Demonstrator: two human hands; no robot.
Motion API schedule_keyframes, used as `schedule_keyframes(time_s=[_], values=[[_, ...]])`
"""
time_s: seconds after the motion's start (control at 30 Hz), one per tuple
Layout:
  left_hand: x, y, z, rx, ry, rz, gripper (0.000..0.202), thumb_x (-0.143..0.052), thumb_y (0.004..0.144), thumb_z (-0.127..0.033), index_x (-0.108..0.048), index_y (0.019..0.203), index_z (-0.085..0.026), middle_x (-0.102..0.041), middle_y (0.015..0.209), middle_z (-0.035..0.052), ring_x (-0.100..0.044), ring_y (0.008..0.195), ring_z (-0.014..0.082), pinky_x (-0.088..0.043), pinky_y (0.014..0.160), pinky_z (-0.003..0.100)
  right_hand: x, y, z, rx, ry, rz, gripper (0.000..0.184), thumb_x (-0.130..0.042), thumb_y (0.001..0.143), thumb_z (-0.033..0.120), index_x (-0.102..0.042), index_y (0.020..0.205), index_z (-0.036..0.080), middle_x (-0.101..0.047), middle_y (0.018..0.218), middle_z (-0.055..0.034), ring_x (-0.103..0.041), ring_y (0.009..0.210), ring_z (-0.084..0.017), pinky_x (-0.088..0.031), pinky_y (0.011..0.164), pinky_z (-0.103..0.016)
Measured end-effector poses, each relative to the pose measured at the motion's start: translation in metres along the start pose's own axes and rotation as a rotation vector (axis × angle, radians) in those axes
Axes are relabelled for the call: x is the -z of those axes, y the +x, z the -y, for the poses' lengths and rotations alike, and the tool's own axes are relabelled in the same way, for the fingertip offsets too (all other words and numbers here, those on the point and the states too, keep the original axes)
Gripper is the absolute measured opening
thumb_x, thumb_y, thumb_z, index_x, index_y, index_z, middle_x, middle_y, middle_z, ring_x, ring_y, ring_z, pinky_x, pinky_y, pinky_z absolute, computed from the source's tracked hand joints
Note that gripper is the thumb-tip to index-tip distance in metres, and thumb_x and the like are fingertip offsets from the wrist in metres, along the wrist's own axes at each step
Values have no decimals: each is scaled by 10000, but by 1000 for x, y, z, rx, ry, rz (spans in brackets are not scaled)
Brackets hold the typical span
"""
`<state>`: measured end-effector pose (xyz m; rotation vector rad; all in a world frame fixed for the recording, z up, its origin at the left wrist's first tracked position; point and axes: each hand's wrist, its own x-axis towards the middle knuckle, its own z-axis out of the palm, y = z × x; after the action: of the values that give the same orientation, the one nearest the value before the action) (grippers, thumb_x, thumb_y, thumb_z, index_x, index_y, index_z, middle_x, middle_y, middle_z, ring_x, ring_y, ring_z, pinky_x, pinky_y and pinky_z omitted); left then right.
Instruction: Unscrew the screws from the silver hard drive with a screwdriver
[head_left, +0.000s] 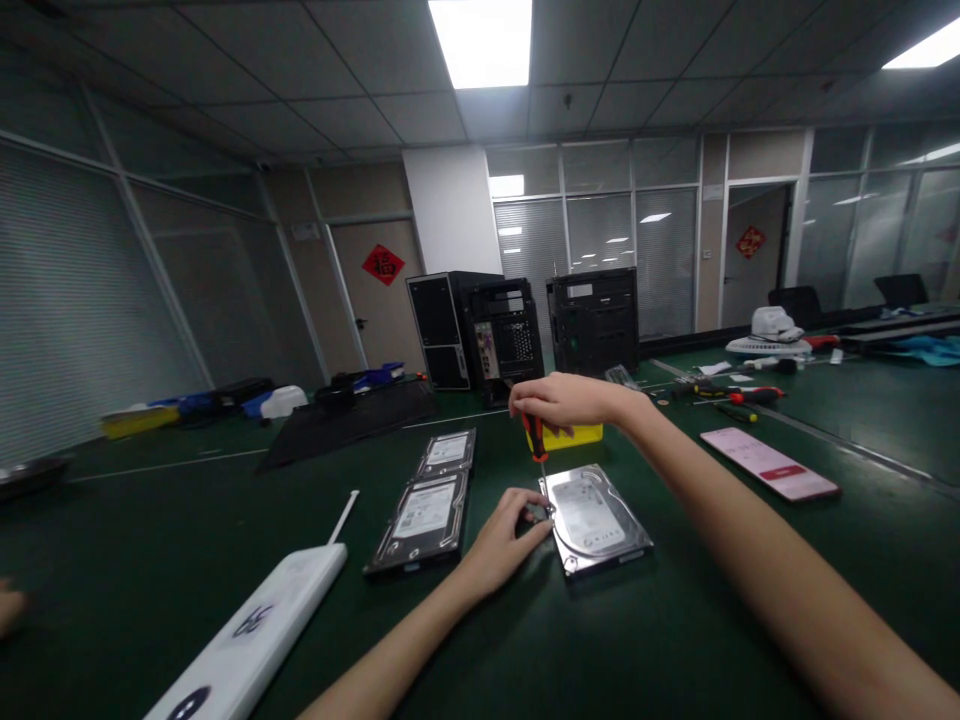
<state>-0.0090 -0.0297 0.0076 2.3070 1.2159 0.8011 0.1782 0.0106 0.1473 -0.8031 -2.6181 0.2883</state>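
Note:
A silver hard drive [596, 518] lies flat on the green table [675, 620] in front of me. My left hand [506, 540] rests at its near-left corner, fingers curled and pinched against the edge. My right hand [566, 402] hovers above the drive, closed around the top of a small screwdriver [536, 440] with a red and black handle, held upright with its tip at the drive's left corner. Two more hard drives [429, 505] lie in a row to the left.
A yellow box [581, 434] sits behind the right hand. A white power bank with a cable [259, 630] lies near left, a pink-white card [769, 465] right. Black computer cases [525, 325] stand at the back, screwdrivers [739, 397] beyond right, a black panel [349, 420] left.

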Motion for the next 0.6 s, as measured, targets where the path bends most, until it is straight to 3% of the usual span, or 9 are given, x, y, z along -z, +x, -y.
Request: schedule_keyframes(time_s=[0.13, 0.33, 0.6], values=[[1, 0, 0, 2, -6, 7, 286, -489, 798, -392, -530, 1022, -221, -494, 996, 26, -503, 857, 163, -409, 776, 284, 1, -1, 1, -59, -30, -34, 312, -327, 867, 410, -476, 1003, 172, -528, 499, 37, -479, 393, -87, -336, 498, -209], [1, 0, 0, 11, -7, 13, 295, -485, 797, -401, -528, 1027, -221, -492, 1014, 31, -502, 868, 168, -408, 786, 290, 1, -1, 2, -131, -37, -67, 418, -420, 778, 546, -502, 879, 149, -532, 489, 23, -451, 372, -76, -302, 472, -202], [2, 0, -3, 26, 0, 25, 292, -474, 801, -396, -527, 1030, -223, -490, 1019, 34, -500, 879, 174, -406, 797, 297, -3, 3, -5, -60, -102, -123, 442, -383, 782, 575, -527, 784, 157, -585, 599, -16, -491, 454, -75, -310, 505, -204]])
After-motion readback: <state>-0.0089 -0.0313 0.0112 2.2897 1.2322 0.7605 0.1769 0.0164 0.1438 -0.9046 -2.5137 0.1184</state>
